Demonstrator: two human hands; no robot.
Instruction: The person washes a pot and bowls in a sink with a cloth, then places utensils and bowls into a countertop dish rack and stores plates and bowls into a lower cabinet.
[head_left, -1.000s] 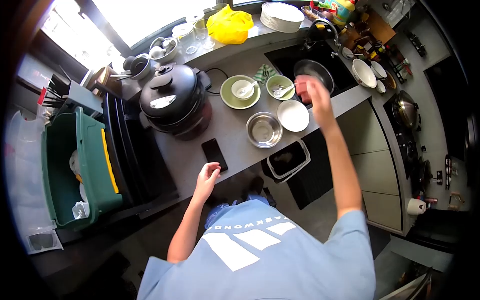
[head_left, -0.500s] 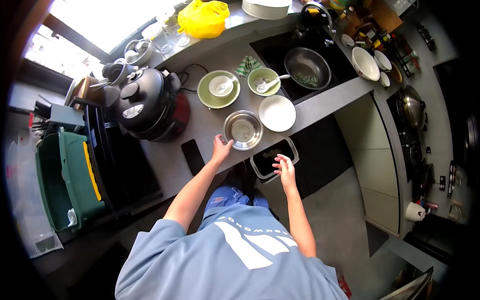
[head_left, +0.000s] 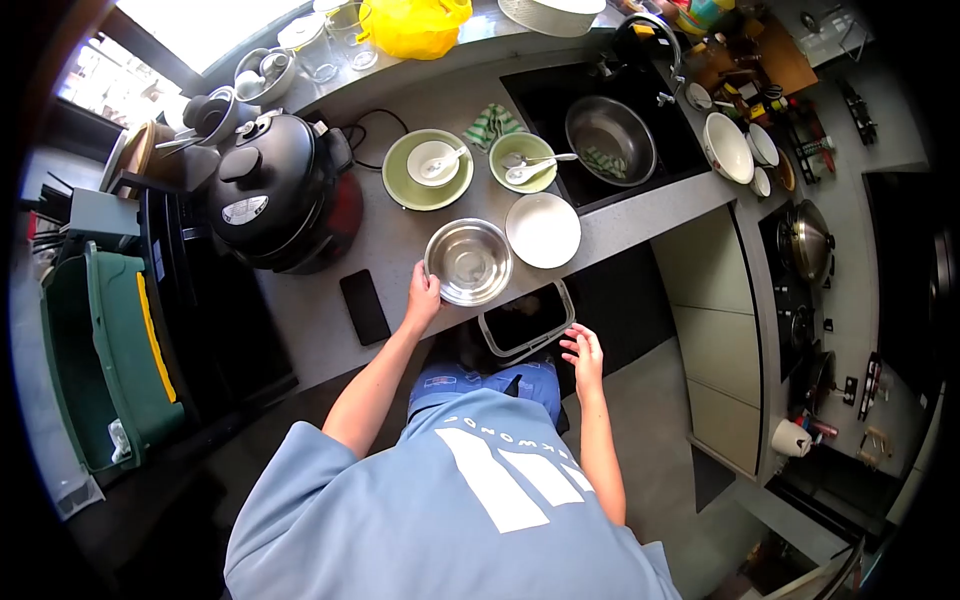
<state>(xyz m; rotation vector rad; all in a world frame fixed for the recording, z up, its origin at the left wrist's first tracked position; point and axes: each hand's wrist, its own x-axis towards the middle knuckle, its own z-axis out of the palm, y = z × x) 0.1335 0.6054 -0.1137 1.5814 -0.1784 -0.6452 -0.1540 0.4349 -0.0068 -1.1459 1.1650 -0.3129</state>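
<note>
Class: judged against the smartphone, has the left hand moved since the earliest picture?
Yes: against the black smartphone, the left hand has moved rightward in view, from the smartphone's near end to the rim of the stainless-steel bowl.

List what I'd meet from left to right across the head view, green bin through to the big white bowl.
Green bin, black cooker, phone, steel bowl, white plate, dark pan in the sink, big white bowl.
</note>
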